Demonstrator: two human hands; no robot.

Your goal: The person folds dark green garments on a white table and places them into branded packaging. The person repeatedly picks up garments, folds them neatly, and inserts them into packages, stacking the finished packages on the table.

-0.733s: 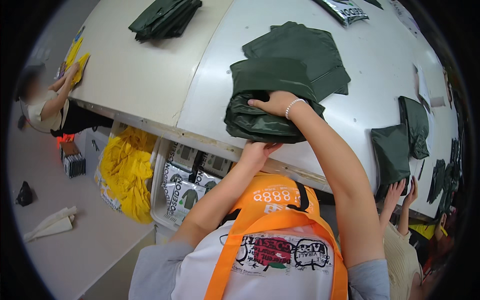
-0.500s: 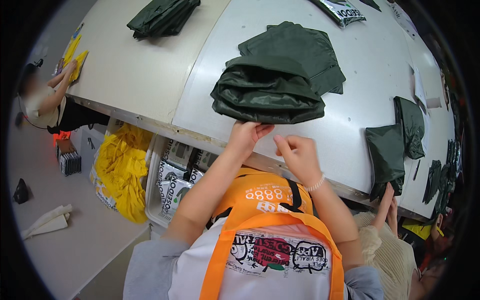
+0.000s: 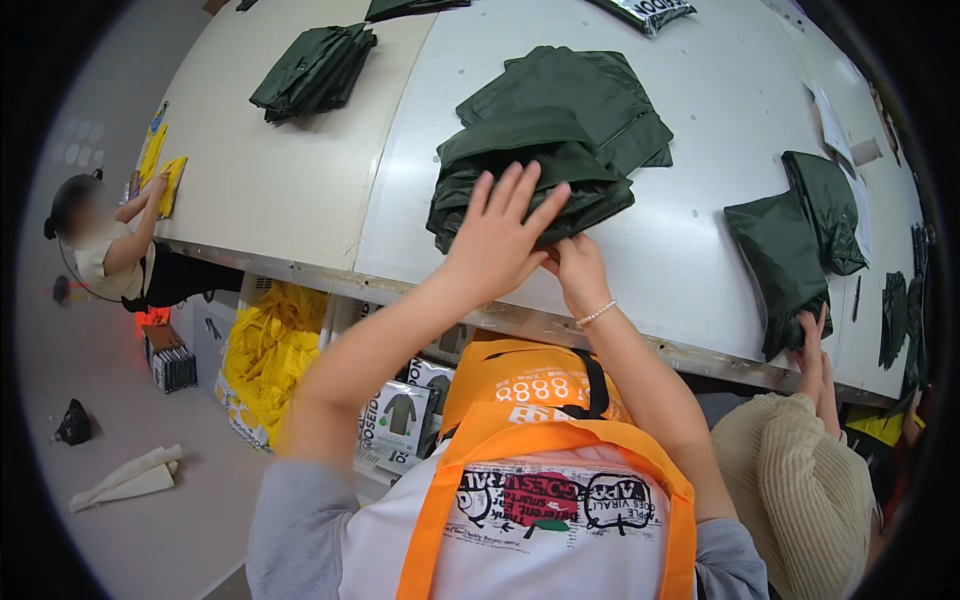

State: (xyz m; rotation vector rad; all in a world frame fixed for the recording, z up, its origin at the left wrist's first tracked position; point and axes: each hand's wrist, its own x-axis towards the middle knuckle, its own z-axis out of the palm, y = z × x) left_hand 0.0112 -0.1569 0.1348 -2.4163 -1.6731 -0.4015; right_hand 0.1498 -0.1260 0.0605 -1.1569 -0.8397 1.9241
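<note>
A bulky bundle of dark green waterproof garment (image 3: pixel 515 130), folded and creased, lies near the front edge of the table. My left hand (image 3: pixel 500 235) rests over its front left side with the fingers spread, the fingertips against the folds. At the bundle's near edge my right hand (image 3: pixel 580 272) is closed, pinching the fabric; its fingertips are partly hidden under the folds. Behind the bundle, and partly covered by it, lie flat folded dark green pieces (image 3: pixel 565 85).
Another dark green folded pile (image 3: pixel 315 70) sits at the far left. A co-worker on the right handles a dark green pouch-like piece (image 3: pixel 770 250). Below the table edge stand a bin of yellow fabric (image 3: pixel 275 340) and printed packages (image 3: pixel 400 415). Another person works with yellow items.
My left hand has come from under the near edge onto the bundle's front, fingers spreading. My right hand has moved up to grip the near edge. The whole view has shifted.
</note>
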